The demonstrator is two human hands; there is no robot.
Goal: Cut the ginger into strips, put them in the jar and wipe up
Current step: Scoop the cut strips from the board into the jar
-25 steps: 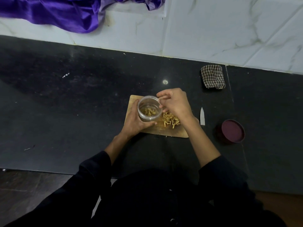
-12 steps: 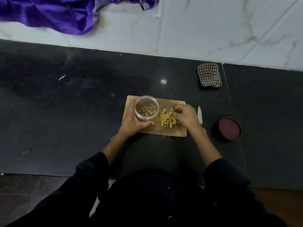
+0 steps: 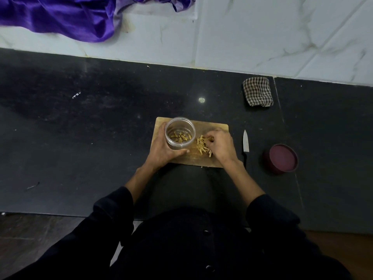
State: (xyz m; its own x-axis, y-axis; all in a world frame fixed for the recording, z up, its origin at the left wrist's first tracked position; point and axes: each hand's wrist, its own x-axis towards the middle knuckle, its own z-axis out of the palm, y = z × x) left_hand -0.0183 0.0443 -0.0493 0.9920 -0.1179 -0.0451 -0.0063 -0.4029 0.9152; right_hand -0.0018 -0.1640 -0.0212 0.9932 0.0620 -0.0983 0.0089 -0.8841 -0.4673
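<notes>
The pile of ginger strips [image 3: 203, 146] lies on the cutting board [image 3: 214, 126], directly under the fingers of the right hand [image 3: 221, 147] and just to the right of the jar [image 3: 180, 133], so the carry that seems due is a short one, leftward and up over the rim. The strips run mostly toward and away from the person, across that path. The right grip is curled down into the pile, apparently pinching a few strips (its fingertips are hidden by the knuckles, so how many I cannot tell). The left hand [image 3: 161, 151] wraps round the jar, holding it upright on the board; some strips already lie in its bottom. The knife [image 3: 245, 142] rests on the table beside the board, its handle lost against the dark surface. The checked cloth [image 3: 257, 91] and lid [image 3: 281, 158] sit well apart to the right.
</notes>
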